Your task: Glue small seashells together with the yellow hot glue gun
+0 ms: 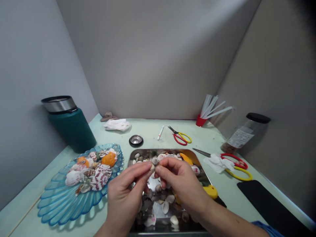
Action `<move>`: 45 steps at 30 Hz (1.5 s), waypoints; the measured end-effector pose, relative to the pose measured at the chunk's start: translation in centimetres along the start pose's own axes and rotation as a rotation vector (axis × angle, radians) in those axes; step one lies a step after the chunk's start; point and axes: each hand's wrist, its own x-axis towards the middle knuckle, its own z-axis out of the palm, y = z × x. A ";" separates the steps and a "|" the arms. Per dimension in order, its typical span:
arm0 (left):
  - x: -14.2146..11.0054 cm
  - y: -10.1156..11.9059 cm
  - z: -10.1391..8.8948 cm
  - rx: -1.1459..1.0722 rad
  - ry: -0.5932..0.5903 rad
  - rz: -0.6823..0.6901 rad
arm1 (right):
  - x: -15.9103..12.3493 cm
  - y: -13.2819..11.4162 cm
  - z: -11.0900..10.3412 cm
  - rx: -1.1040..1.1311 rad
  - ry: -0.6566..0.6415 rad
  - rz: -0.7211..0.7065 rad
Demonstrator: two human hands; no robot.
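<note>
Small grey whorled shell [155, 160], pale piece [152, 167] just below it, between both hands [127, 189], over metal tray [160, 221]

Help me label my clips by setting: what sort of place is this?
Likely a craft or hobby workspace: a metal tray holds loose seashells, a blue dish holds more, and scissors lie on the table.

A steel-necked teal bottle [71, 130] stood by the left wall [37, 62], with a crumpled white cloth [117, 125] farther back and a round black-rimmed lid [136, 140] lying nearer. To the lid's right were a slim white stick [160, 132], red-and-yellow-handled scissors [176, 133], and a red cup [200, 121] bristling with white strips [206, 105]. A black-capped jar [242, 135] stood by the right wall [274, 72], behind a flat black slab [269, 205] and larger scissors [202, 152] partly covered by white tissue [216, 163].
</note>
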 end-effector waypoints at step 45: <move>-0.3 -0.4 0.2 0.005 -0.031 0.046 | 0.2 -0.1 0.2 0.032 -0.005 -0.005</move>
